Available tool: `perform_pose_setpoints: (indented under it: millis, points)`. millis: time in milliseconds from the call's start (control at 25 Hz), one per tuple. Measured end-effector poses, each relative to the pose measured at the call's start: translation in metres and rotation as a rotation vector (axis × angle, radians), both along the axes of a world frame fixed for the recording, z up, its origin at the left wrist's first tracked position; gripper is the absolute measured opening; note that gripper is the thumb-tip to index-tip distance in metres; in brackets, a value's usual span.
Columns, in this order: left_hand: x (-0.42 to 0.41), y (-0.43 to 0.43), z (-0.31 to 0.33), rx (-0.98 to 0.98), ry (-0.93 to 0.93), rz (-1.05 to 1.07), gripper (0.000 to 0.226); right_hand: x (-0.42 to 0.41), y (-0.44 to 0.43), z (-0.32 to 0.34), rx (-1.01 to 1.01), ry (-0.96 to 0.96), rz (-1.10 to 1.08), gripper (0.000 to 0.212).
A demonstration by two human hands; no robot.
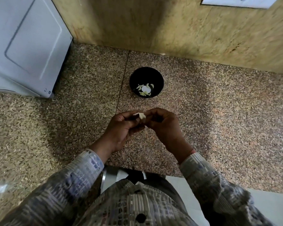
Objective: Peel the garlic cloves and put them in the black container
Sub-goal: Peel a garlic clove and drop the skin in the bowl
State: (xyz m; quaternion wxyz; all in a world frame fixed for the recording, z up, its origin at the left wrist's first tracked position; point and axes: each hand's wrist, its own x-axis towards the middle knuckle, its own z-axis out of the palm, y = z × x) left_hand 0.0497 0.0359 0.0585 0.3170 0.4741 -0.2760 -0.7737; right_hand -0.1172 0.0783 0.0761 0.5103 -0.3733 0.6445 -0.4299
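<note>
A garlic clove (141,117) is held between the two hands, just above the table (219,121) and towards its front edge. The clove is pinched by the curled fingers and thumb of the left hand (123,128) and gripped from the other side by the curled fingers of the right hand (163,126). A flap of papery skin (136,114) is seen sticking out at its top. The black container (137,75) is set farther back, beyond the hands and apart from them, with peeled cloves (143,94) lying in its bottom. Broad table surface is seen to the right of the hands and container. The left is bounded by a white appliance (26,46) and the back by a wall (153,26).
</note>
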Motion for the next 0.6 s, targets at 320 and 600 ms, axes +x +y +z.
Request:
perform_pose_setpoints:
  millis: [320,600]
  points:
    - [0.001,0.008,0.018,-0.086,0.032,-0.035,0.034,-0.004,0.011,0.011,-0.054,-0.011,0.022,0.018]
    - [0.000,0.010,0.027,-0.126,-0.021,0.009,0.034,-0.002,0.018,0.019,-0.282,0.321,0.034,0.015]
